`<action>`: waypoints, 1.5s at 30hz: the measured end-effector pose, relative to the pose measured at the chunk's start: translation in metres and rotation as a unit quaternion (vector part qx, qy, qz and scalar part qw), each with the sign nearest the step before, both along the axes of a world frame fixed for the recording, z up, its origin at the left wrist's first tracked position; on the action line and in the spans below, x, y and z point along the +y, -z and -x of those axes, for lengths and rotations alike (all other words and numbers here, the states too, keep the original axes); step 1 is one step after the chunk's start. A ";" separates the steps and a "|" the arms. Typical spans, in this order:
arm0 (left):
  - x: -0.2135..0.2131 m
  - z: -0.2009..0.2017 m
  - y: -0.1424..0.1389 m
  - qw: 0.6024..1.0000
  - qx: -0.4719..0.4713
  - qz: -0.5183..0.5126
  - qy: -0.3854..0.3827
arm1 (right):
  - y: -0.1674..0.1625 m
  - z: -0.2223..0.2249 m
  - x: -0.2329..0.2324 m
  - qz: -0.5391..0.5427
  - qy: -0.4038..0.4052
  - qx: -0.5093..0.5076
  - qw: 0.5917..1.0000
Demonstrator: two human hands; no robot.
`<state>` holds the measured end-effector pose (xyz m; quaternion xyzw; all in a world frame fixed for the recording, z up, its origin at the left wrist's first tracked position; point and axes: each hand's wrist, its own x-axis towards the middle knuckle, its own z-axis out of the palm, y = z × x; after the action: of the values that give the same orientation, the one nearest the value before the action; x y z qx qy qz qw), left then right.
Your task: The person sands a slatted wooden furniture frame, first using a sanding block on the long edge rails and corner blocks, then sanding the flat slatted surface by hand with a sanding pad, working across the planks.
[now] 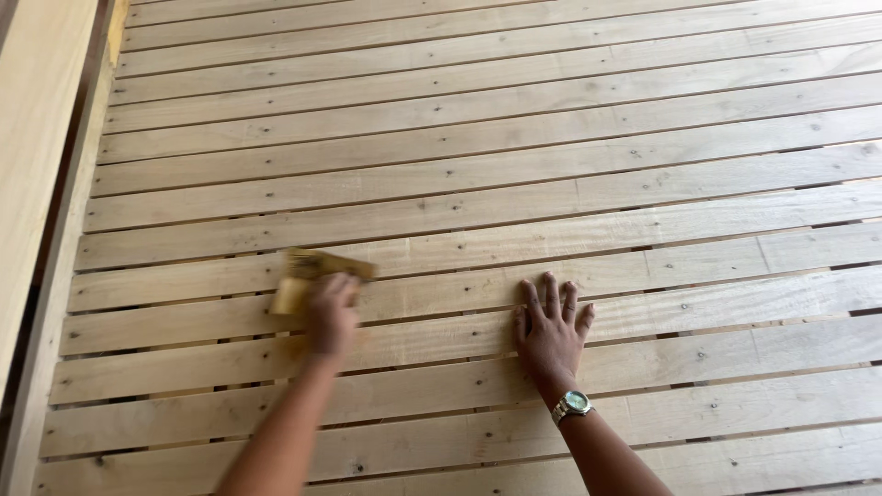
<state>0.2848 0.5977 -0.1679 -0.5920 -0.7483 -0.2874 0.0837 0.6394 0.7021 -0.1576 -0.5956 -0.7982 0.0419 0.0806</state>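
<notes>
Nearest the camera, at about five o'clock in the head view, the right forearm rises from the lower edge, a metal wristwatch (571, 404) on the wrist; beyond it the right hand (549, 329) lies flat, palm down and fingers spread, grasping nothing, pressed on the slatted wooden surface (570, 138); at about seven o'clock the left forearm reaches up to the left hand (331, 310), which is curled around a folded sheet of yellow-brown sandpaper (312, 276), blurred by motion, so the exact grip cannot be read; the sandpaper lies directly at the left hand's fingertips, towards eleven o'clock from it, touching a slat, well to the nine o'clock side of the right hand; its long axis runs roughly along the slat, from nine towards three o'clock; the left hand is plainly the nearer of the two to it; the slats run side to side, tilting slightly up to the right, with dark gaps between them, and extend away to twelve o'clock; at nine to eleven o'clock a pale wooden side rail (41, 138) borders the slats.
</notes>
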 end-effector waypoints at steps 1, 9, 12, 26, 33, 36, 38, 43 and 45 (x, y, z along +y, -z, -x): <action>0.023 -0.036 0.004 0.997 -0.073 0.008 0.030 | 0.004 -0.002 0.000 0.007 0.001 0.001 1.000; 0.182 -0.287 0.008 0.994 -0.051 -0.045 0.091 | 0.034 -0.029 0.016 -0.013 -0.015 0.036 0.999; 0.170 -0.261 0.022 0.988 -0.054 -0.019 0.145 | 0.020 -0.067 0.029 0.063 0.003 -0.039 0.997; 0.022 -0.033 -0.030 0.995 0.001 0.067 0.078 | 0.003 -0.155 0.047 -0.002 0.102 0.000 0.995; 0.203 -0.304 0.013 0.960 -0.101 0.018 0.261 | -0.002 -0.159 0.046 -0.017 0.104 0.019 0.994; 0.271 -0.408 0.024 0.954 -0.100 0.020 0.280 | -0.003 -0.162 0.046 -0.005 0.111 0.001 0.994; 0.301 -0.455 0.026 0.963 -0.069 -0.026 0.259 | -0.005 -0.165 0.046 0.002 0.114 -0.010 0.993; 0.286 -0.416 0.028 0.948 -0.092 0.036 0.302 | -0.013 -0.166 0.044 0.005 0.115 0.062 0.991; 0.242 -0.344 0.030 0.947 -0.097 0.029 0.304 | -0.014 -0.164 0.044 -0.001 0.114 0.071 0.991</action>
<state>0.6291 0.8400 -0.1980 -0.7625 -0.5455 -0.3339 -0.0977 0.8037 0.7461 -0.1438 -0.6782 -0.7173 0.0735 0.1420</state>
